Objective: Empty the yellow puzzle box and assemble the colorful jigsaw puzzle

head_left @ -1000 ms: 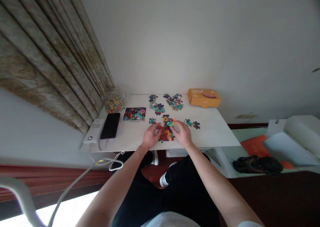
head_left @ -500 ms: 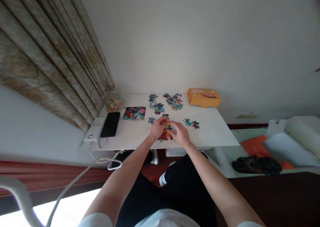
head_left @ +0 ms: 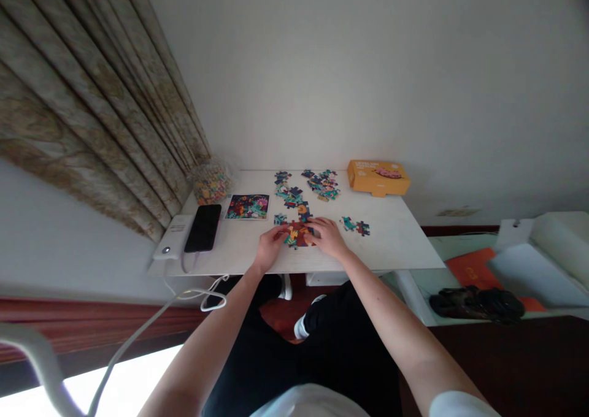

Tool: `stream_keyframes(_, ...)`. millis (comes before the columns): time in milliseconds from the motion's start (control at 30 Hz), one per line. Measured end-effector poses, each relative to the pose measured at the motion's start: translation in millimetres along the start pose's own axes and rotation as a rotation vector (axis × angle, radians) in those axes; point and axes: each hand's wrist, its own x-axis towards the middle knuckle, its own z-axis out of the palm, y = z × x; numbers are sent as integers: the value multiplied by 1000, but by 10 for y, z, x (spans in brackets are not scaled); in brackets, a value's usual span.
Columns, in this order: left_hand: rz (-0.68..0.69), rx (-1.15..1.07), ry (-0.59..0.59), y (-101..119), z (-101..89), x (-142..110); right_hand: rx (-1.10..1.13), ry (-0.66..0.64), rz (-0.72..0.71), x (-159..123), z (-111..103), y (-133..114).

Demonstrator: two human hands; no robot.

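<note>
A joined cluster of colourful puzzle pieces (head_left: 299,233) lies near the front middle of the white table (head_left: 396,245). My left hand (head_left: 269,249) rests at the cluster's left edge, fingers curled onto it. My right hand (head_left: 326,237) lies on its right side, fingers bent down and pressing the pieces. Loose puzzle pieces (head_left: 322,185) are scattered toward the back of the table. A small pair of pieces (head_left: 355,225) sits to the right of my right hand. A printed picture card (head_left: 248,206) lies flat to the left.
An orange box (head_left: 378,177) stands at the table's back right. A black phone (head_left: 203,227) lies on a white power bank (head_left: 171,238) at the left, with a cable hanging off. A clear bag of pieces (head_left: 210,184) sits by the curtain. A low shelf with black items stands right.
My left hand reached up to the cluster's top half a second ago and has come back down to its left edge. My right hand has stayed on the cluster, which now looks more compact.
</note>
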Motion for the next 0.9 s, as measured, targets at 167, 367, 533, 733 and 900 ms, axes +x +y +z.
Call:
stream_keyframes(167, 27, -24, 7, -27, -2, -45, -5, 16, 0, -32, 3, -9)
stream_keyframes(367, 22, -10, 59, -33, -29, -50, 15, 21, 2, -94, -42, 74)
stream_keyframes(533, 34, 31, 46, -34, -1, -43, 22, 53, 13, -163, -115, 157)
stream_keyframes(733, 84, 255, 74, 6, -1, -84, 12, 54, 20, -194, -164, 168)
stream_keyframes(900, 95, 629, 30, 63, -309, -136, -9, 19, 20, -190, -179, 122)
